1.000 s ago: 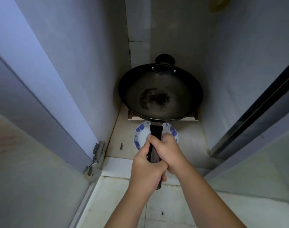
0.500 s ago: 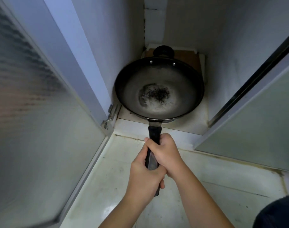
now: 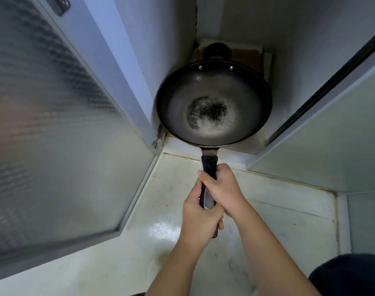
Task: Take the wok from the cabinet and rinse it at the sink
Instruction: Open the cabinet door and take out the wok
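Bare left grip [image 3: 200,212], right grip [image 3: 222,189] and forearms [image 3: 274,253]; dark navy garment [image 3: 351,274] lower right.

You see a wok [image 3: 214,99] of dark metal, its inner wall smooth with a dull grey sheen, the bottom rough and blotched black; its handle [image 3: 209,165] looks like matt black plastic with a worn, shiny strip. The cabinet door [image 3: 54,124] on your left is ribbed frosted glass in a smooth pale frame, and the board [image 3: 248,58] behind the wok looks like bare brown wood. The floor [image 3: 161,236] below you is pale glossy tile, scuffed and stained along the seams.
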### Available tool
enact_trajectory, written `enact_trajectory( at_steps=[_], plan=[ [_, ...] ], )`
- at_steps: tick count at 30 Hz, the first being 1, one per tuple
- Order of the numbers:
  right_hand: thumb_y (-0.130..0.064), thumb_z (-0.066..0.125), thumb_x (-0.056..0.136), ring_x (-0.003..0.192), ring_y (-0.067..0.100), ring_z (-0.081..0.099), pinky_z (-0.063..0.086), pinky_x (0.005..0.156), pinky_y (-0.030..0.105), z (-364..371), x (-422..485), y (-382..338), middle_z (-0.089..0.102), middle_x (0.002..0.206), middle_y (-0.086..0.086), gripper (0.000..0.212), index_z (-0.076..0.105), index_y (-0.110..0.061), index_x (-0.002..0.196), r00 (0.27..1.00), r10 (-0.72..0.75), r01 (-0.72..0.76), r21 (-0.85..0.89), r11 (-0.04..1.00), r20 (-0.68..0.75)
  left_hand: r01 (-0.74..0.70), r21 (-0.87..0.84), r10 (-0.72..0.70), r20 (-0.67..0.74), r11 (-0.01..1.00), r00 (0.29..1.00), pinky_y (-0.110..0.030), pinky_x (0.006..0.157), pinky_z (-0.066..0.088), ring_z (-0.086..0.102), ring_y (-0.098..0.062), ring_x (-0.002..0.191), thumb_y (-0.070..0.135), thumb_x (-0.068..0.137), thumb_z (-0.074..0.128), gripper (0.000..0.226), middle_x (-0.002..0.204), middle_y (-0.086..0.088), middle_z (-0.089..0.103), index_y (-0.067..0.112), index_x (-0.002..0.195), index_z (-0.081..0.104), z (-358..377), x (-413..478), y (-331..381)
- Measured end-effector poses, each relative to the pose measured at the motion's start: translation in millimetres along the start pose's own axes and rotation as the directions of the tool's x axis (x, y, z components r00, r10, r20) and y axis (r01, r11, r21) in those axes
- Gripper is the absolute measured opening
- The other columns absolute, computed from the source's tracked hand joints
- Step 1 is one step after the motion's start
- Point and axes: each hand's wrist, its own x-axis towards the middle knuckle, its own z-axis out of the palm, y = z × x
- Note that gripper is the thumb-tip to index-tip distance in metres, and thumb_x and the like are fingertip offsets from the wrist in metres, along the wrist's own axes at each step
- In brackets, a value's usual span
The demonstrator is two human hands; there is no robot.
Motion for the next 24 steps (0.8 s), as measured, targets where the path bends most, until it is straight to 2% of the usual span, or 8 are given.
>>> enact_trajectory(
  at_steps=[7, 11, 15, 20, 24],
  plan=[
    [-0.027, 0.06, 0.083, 0.049, 0.007, 0.042, 0.03, 0.048, 0.02, -28, -69, -59, 0.038, 0.057, -0.004, 0.031, 0.036, -0.012, 0.07, 0.996, 0.035, -0.032, -0.036, 0.999, 0.079, 0.069, -0.011, -0.069, -0.055, 0.998, 0.996, -0.017, 0.032, 0.03, 0.047, -0.013, 0.034, -0.003, 0.078, 0.052, 0.053, 0.041, 0.003, 0.054, 0.034, 0.115, 0.057, 9, -77, 58],
    [-0.028, 0.059, 0.083, 0.05, 0.01, 0.044, 0.032, 0.049, 0.023, -44, -107, -93, 0.041, 0.058, -0.003, 0.028, 0.039, -0.009, 0.076, 0.988, 0.091, -0.088, -0.031, 0.996, 0.125, 0.111, -0.021, -0.112, -0.081, 0.994, 0.99, -0.021, 0.035, 0.036, 0.049, -0.013, 0.036, -0.003, 0.077, 0.052, 0.053, 0.042, 0.003, 0.053, 0.033, 0.117, 0.056, 14, -120, 94],
    [-0.025, 0.059, 0.084, 0.048, 0.01, 0.043, 0.034, 0.047, 0.023, -58, -146, -116, 0.04, 0.058, -0.002, 0.03, 0.038, -0.013, 0.067, 0.986, 0.111, -0.106, -0.045, 0.993, 0.123, 0.153, -0.032, -0.155, -0.094, 0.988, 0.983, -0.016, 0.031, 0.031, 0.049, -0.011, 0.034, -0.001, 0.076, 0.052, 0.058, 0.042, 0.004, 0.055, 0.042, 0.115, 0.055, 22, -163, 121],
    [-0.024, 0.059, 0.083, 0.034, 0.001, 0.039, 0.03, 0.035, 0.012, -72, -193, -138, 0.037, 0.053, -0.003, 0.035, 0.034, -0.016, 0.061, 0.979, 0.135, -0.124, -0.082, 0.989, 0.153, 0.16, -0.058, -0.165, -0.082, 0.985, 0.983, -0.019, 0.034, 0.035, 0.048, -0.012, 0.034, 0.001, 0.076, 0.054, 0.052, 0.042, 0.004, 0.054, 0.037, 0.113, 0.058, 25, -214, 142],
    [-0.023, 0.06, 0.082, 0.042, 0.007, 0.041, 0.035, 0.043, 0.021, -66, -235, -148, 0.038, 0.052, -0.003, 0.034, 0.035, -0.016, 0.061, 0.979, 0.163, -0.154, -0.078, 0.985, 0.123, 0.164, -0.09, -0.171, -0.076, 0.982, 0.982, -0.019, 0.035, 0.037, 0.047, -0.012, 0.035, -0.004, 0.074, 0.053, 0.055, 0.043, 0.004, 0.054, 0.035, 0.112, 0.06, 14, -254, 146]
  ],
)
